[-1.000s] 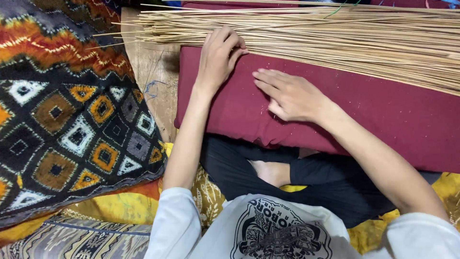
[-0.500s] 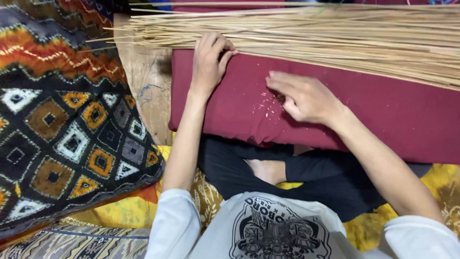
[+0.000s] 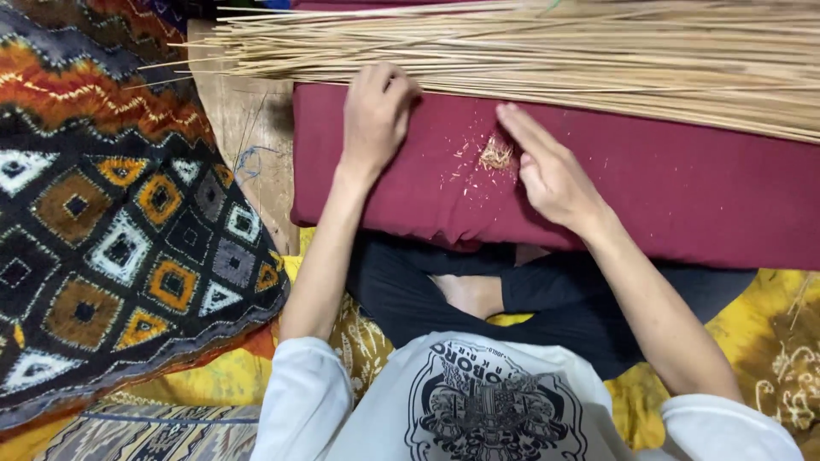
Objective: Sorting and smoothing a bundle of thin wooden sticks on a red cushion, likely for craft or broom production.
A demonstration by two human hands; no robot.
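Observation:
A dark red cushion lies across my lap. Along its far edge rests a long bundle of thin pale sticks. My left hand lies flat on the cushion with its fingertips at the edge of the sticks, holding nothing. My right hand rests on its edge on the cushion, fingers straight and together, right beside a small heap of pale shavings. More tiny flecks are scattered over the cloth between the two hands.
A large patterned cushion with diamonds in orange, white and black fills the left side. Between it and the red cushion shows a strip of bare wooden board. Yellow patterned cloth lies under my crossed legs.
My right hand has swept leftward over the red cushion and pushed the scattered shavings into a small heap. The left hand has stayed at the sticks' edge.

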